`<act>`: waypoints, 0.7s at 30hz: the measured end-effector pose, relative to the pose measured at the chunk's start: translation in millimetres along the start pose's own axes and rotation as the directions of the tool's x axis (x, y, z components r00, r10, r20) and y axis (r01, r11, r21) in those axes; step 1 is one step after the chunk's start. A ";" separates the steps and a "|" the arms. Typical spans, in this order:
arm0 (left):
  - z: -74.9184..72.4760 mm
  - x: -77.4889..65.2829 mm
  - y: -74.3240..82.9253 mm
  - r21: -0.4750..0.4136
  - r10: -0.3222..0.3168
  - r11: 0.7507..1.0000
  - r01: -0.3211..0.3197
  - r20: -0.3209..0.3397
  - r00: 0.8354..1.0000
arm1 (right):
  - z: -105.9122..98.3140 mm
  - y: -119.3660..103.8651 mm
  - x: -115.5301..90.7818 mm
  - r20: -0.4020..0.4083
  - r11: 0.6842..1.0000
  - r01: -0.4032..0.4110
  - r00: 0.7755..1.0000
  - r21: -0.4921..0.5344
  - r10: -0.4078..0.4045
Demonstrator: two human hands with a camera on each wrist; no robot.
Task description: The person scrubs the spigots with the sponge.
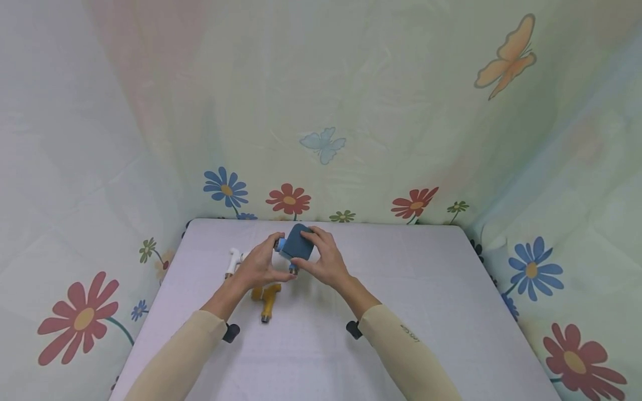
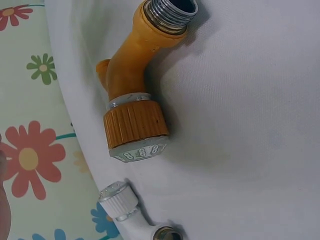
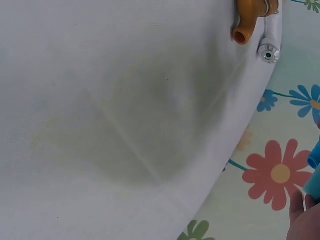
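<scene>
A blue tap-like fitting [image 1: 282,245] with metal ends is held up above the table, a dark blue squarish block [image 1: 299,241] against it. Whether the two are joined cannot be told. My left hand [image 1: 258,265] grips the fitting from the left, its fingers by the side end and its thumb by the lower end. From the right, my right hand [image 1: 327,259] grips the block between fingers and thumb. An orange tap [image 2: 127,65] with a threaded metal end and ribbed knob lies below my left hand. Beyond it lies a white tap [image 2: 120,200].
The table [image 1: 426,312] has a pale cloth over it. Flower-printed curtains [image 1: 351,83] hang along its back and sides. The white tap lies near the table's left edge, partly behind my left hand in the head view.
</scene>
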State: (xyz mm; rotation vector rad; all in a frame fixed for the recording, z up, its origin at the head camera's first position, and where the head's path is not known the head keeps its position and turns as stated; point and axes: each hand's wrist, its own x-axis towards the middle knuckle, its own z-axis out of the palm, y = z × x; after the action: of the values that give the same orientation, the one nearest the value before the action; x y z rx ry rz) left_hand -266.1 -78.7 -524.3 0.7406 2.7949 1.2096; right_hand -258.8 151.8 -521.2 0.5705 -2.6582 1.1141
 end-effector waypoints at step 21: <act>1.4 -0.2 -2.3 0.034 0.023 0.999 -0.023 0.014 1.000 | 0.4 -1.3 1.9 -0.024 0.997 -0.034 0.999 -0.065 0.032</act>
State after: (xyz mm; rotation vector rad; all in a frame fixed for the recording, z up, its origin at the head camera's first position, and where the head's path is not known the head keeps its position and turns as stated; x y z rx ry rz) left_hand -266.6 -79.2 -526.9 0.7817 2.8113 1.1581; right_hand -259.9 150.2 -520.0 0.5003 -2.6825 1.0318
